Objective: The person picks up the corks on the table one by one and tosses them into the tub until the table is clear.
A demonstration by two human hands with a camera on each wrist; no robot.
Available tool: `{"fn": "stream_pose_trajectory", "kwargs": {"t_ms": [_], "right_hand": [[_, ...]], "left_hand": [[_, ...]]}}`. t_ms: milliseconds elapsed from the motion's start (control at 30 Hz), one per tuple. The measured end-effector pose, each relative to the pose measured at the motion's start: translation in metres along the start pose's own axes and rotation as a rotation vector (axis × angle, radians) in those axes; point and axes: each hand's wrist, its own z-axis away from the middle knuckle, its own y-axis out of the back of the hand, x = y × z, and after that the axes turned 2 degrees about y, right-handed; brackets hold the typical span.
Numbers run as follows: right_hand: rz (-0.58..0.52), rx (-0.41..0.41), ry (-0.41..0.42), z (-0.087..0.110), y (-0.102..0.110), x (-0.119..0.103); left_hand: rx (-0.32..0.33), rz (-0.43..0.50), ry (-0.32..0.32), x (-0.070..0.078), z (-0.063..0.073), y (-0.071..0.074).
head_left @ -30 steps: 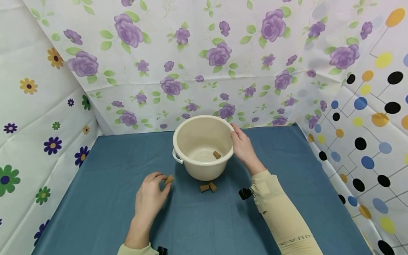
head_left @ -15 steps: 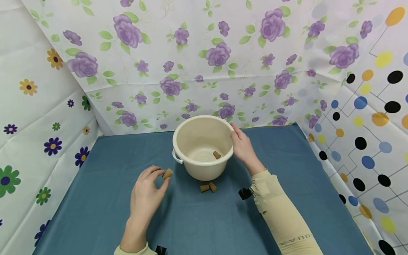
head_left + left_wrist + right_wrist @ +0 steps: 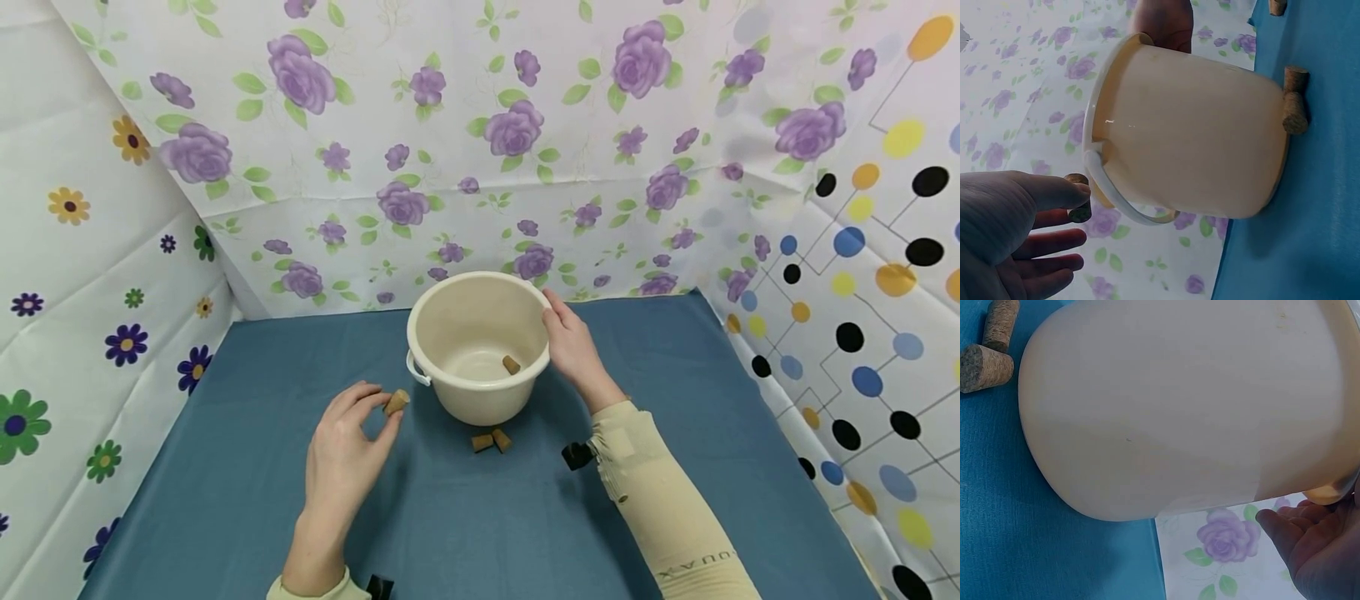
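One cork (image 3: 396, 402) sits pinched between thumb and index finger of the left hand (image 3: 341, 458), held up off the table just left of the bucket (image 3: 480, 408) and a bit nearer than its mouth. The other fingers of that hand are loose and spread a little, so it's really just a two-digit hold. Fine for something this small imo; a light pinch ought to do, since squeezing a tapered thing hard could make it squirt out.

If it's going over the rim, I'd lift so the whole hand clears the edge, mind the handle (image 3: 414, 372) drooping on the left side, and let go low inside. Dropped from high up, it'd probably bounce. Another cork (image 3: 512, 364) lies in the bottom, toward the right.

The right hand (image 3: 577, 354) grips the bucket at the right of its rim, which is good bracing: just hold it steady and don't pull, or the whole thing could tip.

Two corks (image 3: 482, 443) lie touching each other on the blue cloth (image 3: 300, 417) at the bucket's near side, so watch the sleeve there. One further cork (image 3: 1277, 6) peeks in at the left wrist view's edge, off to the bucket's right.
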Motion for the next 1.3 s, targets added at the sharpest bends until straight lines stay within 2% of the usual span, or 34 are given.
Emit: {"fn": "stream_pose_trajectory", "kwargs": {"t_ms": [400,833,1300], "right_hand": [[0.005,0.002,-0.003,0.001,0.001,-0.002],[0.025,0.001,0.006,0.001,0.001,-0.002],[0.015,0.005,-0.003,0.002,0.0,-0.004]], "left_hand": [[0.028,0.046,-0.036,0.008,-0.006,0.003],[0.028,0.086,-0.099,0.026,-0.017,0.007],[0.006,0.139,-0.142,0.047,-0.029,0.0]]}}
